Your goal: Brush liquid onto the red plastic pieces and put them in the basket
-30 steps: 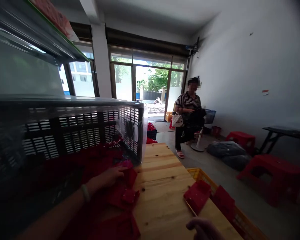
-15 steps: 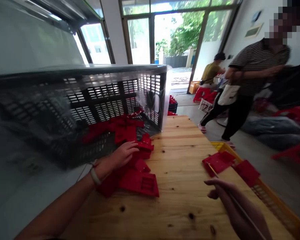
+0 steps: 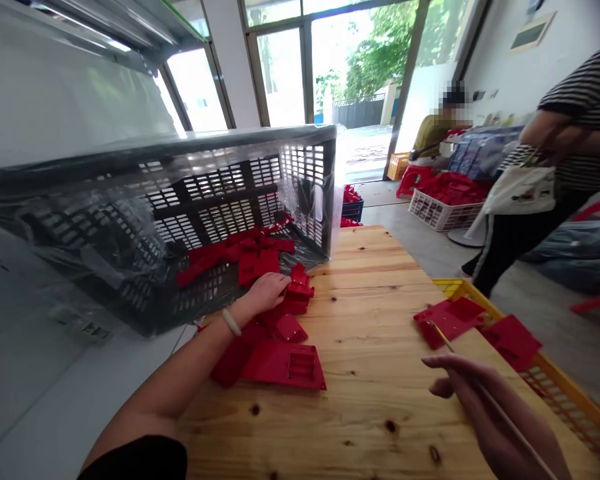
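My left hand [image 3: 269, 292] reaches over a heap of red plastic parts [image 3: 300, 283] at the mouth of the crate. Its fingers are stretched out, with the fingertips at one of the parts; their undersides are hidden. Closer to me lies a larger flat red panel [image 3: 280, 365] with a slotted rectangular recess. In my right hand [image 3: 495, 407] is a thin, pale stick [image 3: 505, 420], gripped like a pen. Its tip points at a red plate [image 3: 450, 319] on the table's right edge; I cannot tell whether they touch.
A dark slatted crate [image 3: 215, 207], lined with clear plastic, lies on its side on the wooden table [image 3: 365, 373]. A yellow crate [image 3: 565, 400] with a red panel [image 3: 513, 340] stands along the right edge. Beyond are a standing person [image 3: 580, 133], a seated person and a white crate [image 3: 443, 210].
My left hand has moved slightly right and forward onto the red parts. My right hand keeps its grip on the stick. The standing person has moved right; the view has shifted a little.
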Tool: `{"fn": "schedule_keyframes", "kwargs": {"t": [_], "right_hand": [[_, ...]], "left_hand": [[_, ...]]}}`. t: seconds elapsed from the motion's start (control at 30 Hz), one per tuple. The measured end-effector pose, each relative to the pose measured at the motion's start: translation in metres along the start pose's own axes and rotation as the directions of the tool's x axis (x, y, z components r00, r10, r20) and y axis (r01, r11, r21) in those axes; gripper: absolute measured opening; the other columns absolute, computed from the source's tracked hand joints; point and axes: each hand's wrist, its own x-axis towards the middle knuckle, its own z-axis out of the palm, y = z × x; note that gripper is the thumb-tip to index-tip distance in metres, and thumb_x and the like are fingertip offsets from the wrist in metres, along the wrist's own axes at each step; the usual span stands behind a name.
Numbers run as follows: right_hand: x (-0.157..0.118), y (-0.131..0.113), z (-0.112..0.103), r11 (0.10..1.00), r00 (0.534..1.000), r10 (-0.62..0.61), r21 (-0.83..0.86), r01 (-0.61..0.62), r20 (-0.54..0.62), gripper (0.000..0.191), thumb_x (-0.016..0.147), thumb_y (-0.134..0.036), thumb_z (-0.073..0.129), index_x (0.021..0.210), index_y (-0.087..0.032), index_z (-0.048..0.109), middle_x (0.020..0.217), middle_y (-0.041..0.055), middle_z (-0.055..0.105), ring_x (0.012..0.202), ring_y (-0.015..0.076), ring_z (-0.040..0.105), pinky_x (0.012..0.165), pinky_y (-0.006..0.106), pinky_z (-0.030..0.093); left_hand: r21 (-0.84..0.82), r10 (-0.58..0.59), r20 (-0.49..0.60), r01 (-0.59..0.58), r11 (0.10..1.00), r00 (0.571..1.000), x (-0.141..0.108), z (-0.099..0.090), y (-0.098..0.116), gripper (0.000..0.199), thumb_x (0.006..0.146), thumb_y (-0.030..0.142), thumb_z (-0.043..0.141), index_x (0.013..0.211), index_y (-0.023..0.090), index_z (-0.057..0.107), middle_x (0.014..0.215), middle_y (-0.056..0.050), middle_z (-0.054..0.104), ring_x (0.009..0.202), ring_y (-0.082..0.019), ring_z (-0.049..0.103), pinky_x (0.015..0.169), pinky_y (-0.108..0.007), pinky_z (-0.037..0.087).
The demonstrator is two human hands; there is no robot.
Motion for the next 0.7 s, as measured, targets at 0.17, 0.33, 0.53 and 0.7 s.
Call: {"fn": "schedule_keyframes", "kwargs": {"t": [0.17, 0.33, 0.53, 0.7], "right_hand": [[-0.014, 0.031, -0.022, 0.994, 0.995, 0.094, -0.054, -0.096, -0.044, 0.042, 0.1, -0.064, 0.062, 0.121, -0.032, 0.077, 0.09, 0.0002, 0.083, 0.081, 0.0214, 0.084, 0.068, 0.021, 0.063], [-0.024, 0.026, -0.037, 0.979, 0.982, 0.183, -0.086, -0.186, -0.047, 0.047, 0.097, -0.07, 0.061, 0.118, -0.031, 0.076, 0.097, 0.0028, 0.084, 0.092, 0.0303, 0.083, 0.074, 0.034, 0.065], [-0.033, -0.001, -0.041, 0.967, 0.966, 0.254, -0.022, -0.255, -0.049, 0.044, 0.098, -0.071, 0.06, 0.115, -0.034, 0.076, 0.106, 0.0039, 0.083, 0.107, 0.0353, 0.079, 0.091, 0.045, 0.059], [-0.03, -0.009, -0.037, 0.932, 0.944, 0.328, 0.174, -0.319, -0.026, 0.036, 0.099, -0.063, 0.066, 0.112, -0.03, 0.074, 0.106, 0.0049, 0.082, 0.098, 0.0279, 0.078, 0.091, 0.039, 0.061]], "left_hand": [[-0.009, 0.006, -0.003, -0.006, 1.0, 1.0, 0.011, -0.014, -0.008, 0.02, 0.096, 0.014, 0.063, 0.113, 0.019, 0.071, 0.099, -0.013, 0.077, 0.102, -0.031, 0.072, 0.106, -0.046, 0.051], [-0.198, 0.002, -0.091, -0.02, 0.98, 0.996, -0.027, -0.03, 0.004, 0.02, 0.095, 0.019, 0.065, 0.114, 0.019, 0.069, 0.112, -0.013, 0.075, 0.116, -0.03, 0.068, 0.115, -0.047, 0.044], [-0.581, -0.195, -0.141, 0.078, 0.81, 0.971, -0.091, -0.007, 0.05, 0.019, 0.085, 0.027, 0.083, 0.101, 0.022, 0.074, 0.105, -0.008, 0.079, 0.105, -0.028, 0.072, 0.107, -0.043, 0.05], [-0.877, -0.473, -0.193, 0.065, 0.476, 0.86, -0.097, 0.016, 0.127, 0.041, 0.095, 0.06, 0.073, 0.11, 0.023, 0.066, 0.105, -0.007, 0.079, 0.097, -0.024, 0.077, 0.089, -0.036, 0.06]]}}
